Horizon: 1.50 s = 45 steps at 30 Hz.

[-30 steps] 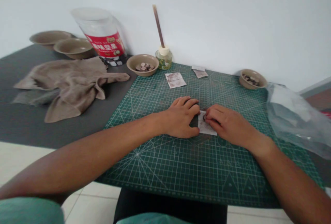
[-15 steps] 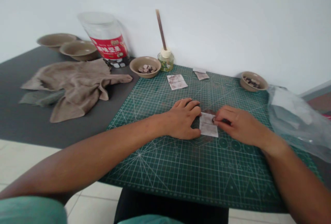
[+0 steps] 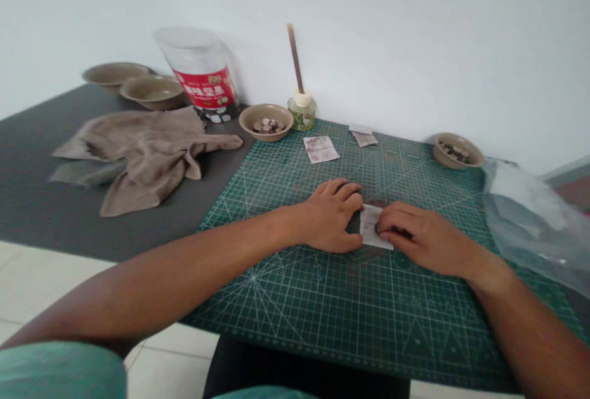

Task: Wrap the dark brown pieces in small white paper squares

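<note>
Plain white wall (image 3: 391, 36) fills the view beyond the left hand (image 3: 330, 217) and right hand (image 3: 426, 240); dark grey table top (image 3: 59, 214) extends left of the left hand; cream floor tiles (image 3: 55, 282) with thin grout lines lie below and left of it; reddish-brown surface (image 3: 574, 193), kind unclear, at far right beyond the right hand; light soft, even; shadows faint.

Left hand (image 3: 330, 217): flat on green cutting mat (image 3: 295, 300), just beside white paper slip (image 3: 370, 225)
Right hand (image 3: 426, 239): fingers (image 3: 391, 219) curled on slip, dark bit under them, too small to tell
On mat: two stained paper squares (image 3: 321, 149), (image 3: 363, 136); bowl of dark pieces (image 3: 458, 150)
Mat edges: plastic bag (image 3: 530, 221), reed diffuser (image 3: 302, 110), bowl of round pieces (image 3: 266, 122)
Gray table (image 3: 41, 214): brown towel (image 3: 138, 159), two empty bowls (image 3: 152, 91), red-label jar (image 3: 200, 70)
</note>
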Tool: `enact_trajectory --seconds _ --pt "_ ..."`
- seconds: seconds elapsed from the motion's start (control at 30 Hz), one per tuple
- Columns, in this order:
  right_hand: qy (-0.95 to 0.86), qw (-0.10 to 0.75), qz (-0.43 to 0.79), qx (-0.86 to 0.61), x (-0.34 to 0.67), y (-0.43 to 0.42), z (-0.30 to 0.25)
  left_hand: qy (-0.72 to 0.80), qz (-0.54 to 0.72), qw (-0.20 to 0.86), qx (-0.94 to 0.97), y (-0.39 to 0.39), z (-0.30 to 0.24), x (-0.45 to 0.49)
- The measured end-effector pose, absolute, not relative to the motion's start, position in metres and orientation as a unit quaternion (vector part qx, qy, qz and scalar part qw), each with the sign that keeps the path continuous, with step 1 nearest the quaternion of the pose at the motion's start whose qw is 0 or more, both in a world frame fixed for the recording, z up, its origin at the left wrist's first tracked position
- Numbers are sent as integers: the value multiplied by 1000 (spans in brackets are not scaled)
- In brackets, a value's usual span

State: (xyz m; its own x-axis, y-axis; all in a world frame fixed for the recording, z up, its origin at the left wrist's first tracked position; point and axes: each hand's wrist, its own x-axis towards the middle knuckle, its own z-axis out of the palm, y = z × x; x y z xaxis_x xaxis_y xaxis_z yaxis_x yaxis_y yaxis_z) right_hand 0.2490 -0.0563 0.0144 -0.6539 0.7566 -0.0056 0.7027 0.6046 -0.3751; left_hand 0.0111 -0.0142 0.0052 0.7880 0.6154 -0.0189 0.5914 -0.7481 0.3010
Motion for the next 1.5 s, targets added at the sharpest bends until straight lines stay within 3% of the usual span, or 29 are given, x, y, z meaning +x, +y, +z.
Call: enact_trajectory --seconds 0.23,0.43,0.63,0.83,1.0,1.2,1.4,1.5 --pt "-862 105 76 -490 247 -51 13 322 51 138 935 -13 3 10" --pt "-899 70 183 -392 250 -60 16 317 44 139 937 -14 3 10" --pt "-859 121 106 -486 247 -52 12 323 50 142 934 -13 3 10" --pt "-894 97 187 -395 243 -59 13 321 41 145 935 -14 5 11" --pt "-859 123 128 -480 250 -51 13 328 46 137 934 -14 4 11" --pt "-880 89 239 -401 247 -57 17 323 35 141 935 -15 4 11" --pt "-857 138 153 -472 246 -41 12 324 49 132 935 -14 2 10" --pt "-865 113 202 -445 256 -45 15 323 42 141 935 -15 3 11"
